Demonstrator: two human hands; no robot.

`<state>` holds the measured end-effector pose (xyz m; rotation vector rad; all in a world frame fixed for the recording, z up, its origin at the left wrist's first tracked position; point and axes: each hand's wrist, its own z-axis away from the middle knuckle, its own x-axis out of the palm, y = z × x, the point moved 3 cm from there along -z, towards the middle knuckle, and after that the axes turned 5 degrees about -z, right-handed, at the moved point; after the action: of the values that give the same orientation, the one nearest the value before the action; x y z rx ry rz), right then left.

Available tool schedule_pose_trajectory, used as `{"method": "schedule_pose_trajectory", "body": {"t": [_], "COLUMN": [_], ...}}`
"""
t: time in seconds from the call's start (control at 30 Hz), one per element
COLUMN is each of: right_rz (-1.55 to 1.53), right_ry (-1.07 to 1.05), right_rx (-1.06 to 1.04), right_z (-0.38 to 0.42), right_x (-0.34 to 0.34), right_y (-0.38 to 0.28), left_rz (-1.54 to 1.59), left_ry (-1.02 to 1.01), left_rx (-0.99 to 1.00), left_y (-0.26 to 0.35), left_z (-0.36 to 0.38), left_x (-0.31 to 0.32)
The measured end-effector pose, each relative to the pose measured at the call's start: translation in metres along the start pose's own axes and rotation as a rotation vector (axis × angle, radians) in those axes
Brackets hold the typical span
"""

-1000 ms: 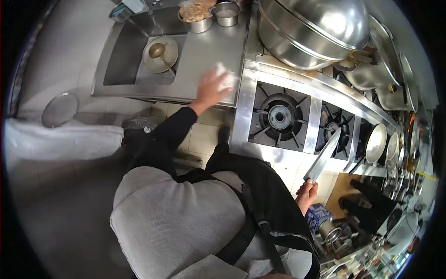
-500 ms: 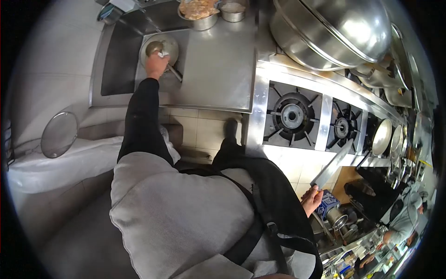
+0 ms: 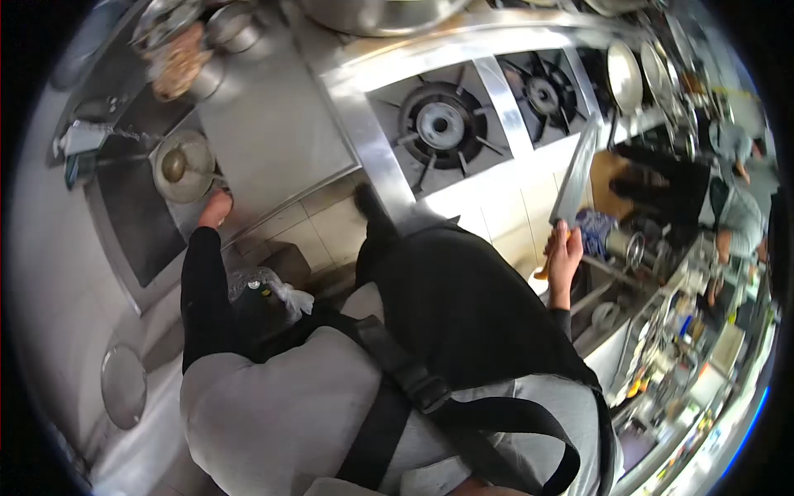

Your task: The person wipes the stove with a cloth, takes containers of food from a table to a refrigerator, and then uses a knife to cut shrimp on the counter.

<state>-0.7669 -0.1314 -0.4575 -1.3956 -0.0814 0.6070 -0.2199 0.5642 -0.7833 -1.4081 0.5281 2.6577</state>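
My right hand [image 3: 564,252] is closed around the orange handle of a large knife [image 3: 577,169], whose broad blade points up past the front of the stove. My left hand [image 3: 217,209] is at the near rim of the sink, its fingers curled. What it holds, if anything, cannot be made out. Just beyond it is a round pale bowl [image 3: 192,194] in the sink. A ladle [image 3: 174,164] lies inside that bowl, its handle reaching over the rim close to my left hand.
Beside the sink runs a steel counter [image 3: 269,124] with a pan of pinkish food [image 3: 178,66] on it. Burners [image 3: 441,126] stand ahead, with a frying pan [image 3: 624,76] farther along. People [image 3: 736,219] stand at right. A round strainer [image 3: 124,386] is at lower left.
My left hand has drawn back from over the ladle, and the white thing at its fingers no longer shows. My right hand still grips the knife. The whole view has turned.
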Motion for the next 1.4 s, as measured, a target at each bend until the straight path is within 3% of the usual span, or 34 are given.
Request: {"method": "schedule_pose_trajectory", "body": {"t": [0.1,0.13,0.23,0.3,0.37,0.4,0.43,0.5,0.53,0.6,0.67,0.7,0.8,0.87,0.9,0.93,0.97,1.0,1.03,1.1,1.17,1.23,1.4], "right_rz": [-0.014,-0.051,-0.104,-0.101,-0.081,-0.093,-0.119,-0.128,-0.141,-0.125,-0.112,-0.104,-0.122,-0.13,-0.125,-0.152,-0.17,-0.154,-0.132,-0.131,-0.101,-0.092,-0.105], "right_ry": [0.071,0.092,0.15,0.158,0.196,0.199,0.208,0.167,0.133,0.093,0.038,0.001,-0.1,-0.159,-0.189,-0.217,-0.243,-0.252,-0.261,-0.298,-0.263,-0.197,-0.028], "right_rx": [0.016,0.045,0.094,0.088,0.074,0.084,0.113,0.103,0.123,0.121,0.103,0.103,0.073,0.073,0.098,0.09,0.089,0.092,0.076,0.058,0.058,0.041,0.141], "right_z": [0.004,0.006,0.008,0.008,0.006,0.004,0.001,-0.007,-0.016,-0.03,-0.047,-0.055,-0.076,-0.089,-0.094,-0.1,-0.106,-0.112,-0.116,-0.129,-0.133,-0.13,-0.094], "right_x": [-0.012,-0.018,-0.036,-0.045,-0.05,-0.055,-0.061,-0.071,-0.08,-0.093,-0.107,-0.115,-0.141,-0.162,-0.172,-0.18,-0.191,-0.2,-0.206,-0.219,-0.228,-0.238,-0.26], "right_y": [0.011,0.016,0.035,0.041,0.045,0.049,0.055,0.061,0.071,0.079,0.086,0.091,0.106,0.118,0.115,0.119,0.122,0.124,0.121,0.128,0.121,0.114,0.126], "left_rz": [0.208,0.034,-0.147,-0.264,0.063,-0.653,-0.654,0.825,0.827,0.383,0.272,0.401,0.501,0.514,0.615,0.517,0.452,0.486,0.257,0.113,-0.025,-0.163,-0.074], "left_ry": [-0.008,0.015,-0.031,0.016,0.276,0.065,0.06,-0.055,-0.042,0.261,0.449,0.485,0.652,0.617,0.545,0.581,0.548,0.625,0.756,0.653,0.557,0.706,0.916], "left_rx": [-0.292,-0.051,-0.168,-0.112,-0.211,0.124,0.132,-0.396,-0.405,0.008,-0.072,-0.098,-0.148,-0.098,-0.076,-0.056,-0.067,-0.087,-0.078,-0.048,0.001,0.189,0.14], "left_y": [0.085,0.087,0.112,0.064,0.057,0.064,0.078,0.087,0.095,0.115,0.18,0.221,0.315,0.409,0.409,0.418,0.47,0.497,0.508,0.569,0.571,0.576,0.56], "left_z": [0.022,0.021,0.041,0.016,0.018,0.014,0.022,0.051,0.06,0.083,0.133,0.161,0.216,0.254,0.242,0.232,0.247,0.246,0.231,0.239,0.237,0.229,0.095], "left_x": [-0.042,-0.046,-0.072,-0.046,-0.048,-0.056,-0.068,-0.086,-0.092,-0.118,-0.146,-0.15,-0.121,-0.1,-0.071,-0.045,-0.043,-0.021,0.01,0.058,0.12,0.147,0.071]}}
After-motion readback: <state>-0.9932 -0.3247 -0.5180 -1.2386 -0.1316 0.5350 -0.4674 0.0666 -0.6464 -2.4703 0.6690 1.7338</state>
